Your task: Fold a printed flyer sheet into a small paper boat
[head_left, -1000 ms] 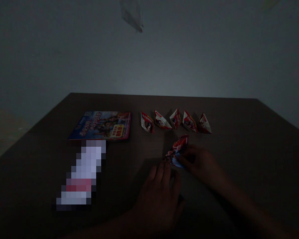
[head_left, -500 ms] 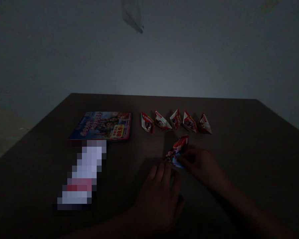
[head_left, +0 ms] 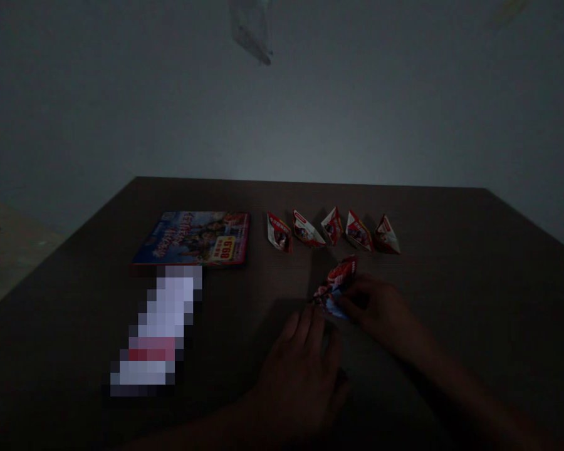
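The scene is very dim. A partly folded piece of red, white and blue printed paper [head_left: 337, 285] lies on the dark table [head_left: 451, 250]. My right hand [head_left: 380, 310] pinches its near right edge with curled fingers. My left hand [head_left: 303, 369] rests flat on the table just below and left of the paper, fingertips touching its lower left corner. Several finished folded paper shapes [head_left: 331, 230] stand in a row behind it.
A stack of colourful printed leaflets [head_left: 195, 238] lies at the back left of the table. A blurred-out long object [head_left: 157, 332] lies in front of it. A grey wall rises behind the table's far edge.
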A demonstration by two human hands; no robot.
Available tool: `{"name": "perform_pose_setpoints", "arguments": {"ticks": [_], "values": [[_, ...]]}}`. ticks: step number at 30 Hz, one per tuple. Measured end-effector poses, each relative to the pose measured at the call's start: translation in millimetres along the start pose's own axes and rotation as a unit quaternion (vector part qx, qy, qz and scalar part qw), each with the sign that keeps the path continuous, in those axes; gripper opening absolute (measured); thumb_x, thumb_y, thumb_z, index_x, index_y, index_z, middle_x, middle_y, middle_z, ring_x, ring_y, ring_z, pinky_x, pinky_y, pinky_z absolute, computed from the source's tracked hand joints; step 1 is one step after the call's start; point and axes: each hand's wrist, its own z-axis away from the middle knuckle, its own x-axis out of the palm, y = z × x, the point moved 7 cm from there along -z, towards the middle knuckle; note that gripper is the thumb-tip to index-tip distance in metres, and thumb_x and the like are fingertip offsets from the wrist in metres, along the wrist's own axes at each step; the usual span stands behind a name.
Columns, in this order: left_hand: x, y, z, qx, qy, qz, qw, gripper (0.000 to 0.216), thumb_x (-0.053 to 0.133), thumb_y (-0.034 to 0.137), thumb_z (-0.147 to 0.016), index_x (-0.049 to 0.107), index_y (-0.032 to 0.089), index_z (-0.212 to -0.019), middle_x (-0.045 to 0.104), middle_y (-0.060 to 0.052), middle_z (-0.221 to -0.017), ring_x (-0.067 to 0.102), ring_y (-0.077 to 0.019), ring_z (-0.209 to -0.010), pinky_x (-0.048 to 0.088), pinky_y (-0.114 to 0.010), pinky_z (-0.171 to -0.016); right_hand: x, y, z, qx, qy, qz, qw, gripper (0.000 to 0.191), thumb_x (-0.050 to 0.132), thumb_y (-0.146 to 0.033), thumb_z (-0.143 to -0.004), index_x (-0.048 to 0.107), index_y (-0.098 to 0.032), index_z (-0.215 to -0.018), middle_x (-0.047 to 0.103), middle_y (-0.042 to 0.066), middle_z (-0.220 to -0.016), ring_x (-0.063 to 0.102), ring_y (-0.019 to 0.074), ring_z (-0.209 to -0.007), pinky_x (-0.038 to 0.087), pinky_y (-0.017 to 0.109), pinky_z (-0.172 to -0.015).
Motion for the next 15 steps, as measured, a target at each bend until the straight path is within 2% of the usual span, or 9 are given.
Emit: {"name": "perform_pose_setpoints", "arguments": {"ticks": [7, 15], "values": [[-2.5, 0.4, -3.5, -0.001, -0.015, 0.010, 1.000, 0.054, 0.037, 0.047, -0.090, 0.044, 0.010, -0.129, 0.039, -0.022, -0.138, 0.033, -0.0358, -0.129, 0.029, -0.047, -0.103, -0.5, -1.3, 0.0, -0.011, 0.003, 0.013, 1.000, 0.018, 0.056, -0.027, -0.081, 0.070, -0.018, -0.074, 0.068, 0.006, -0.085, 0.064, 0.0180, -0.070, 0.047, 0.027, -0.064], [0.0, 0.9, 0.6, -0.004, -0.004, -0.010, 1.000, 0.054, 0.034, 0.048, -0.091, 0.043, 0.011, -0.130, 0.038, -0.024, -0.139, 0.034, -0.0359, -0.129, 0.030, -0.048, -0.101, 1.1, 0.3, -0.6, -0.001, -0.005, 0.006, 1.000, 0.019, 0.056, -0.028, -0.081, 0.070, -0.017, -0.074, 0.067, 0.007, -0.089, 0.064, 0.0187, -0.073, 0.047, 0.028, -0.066]]}}
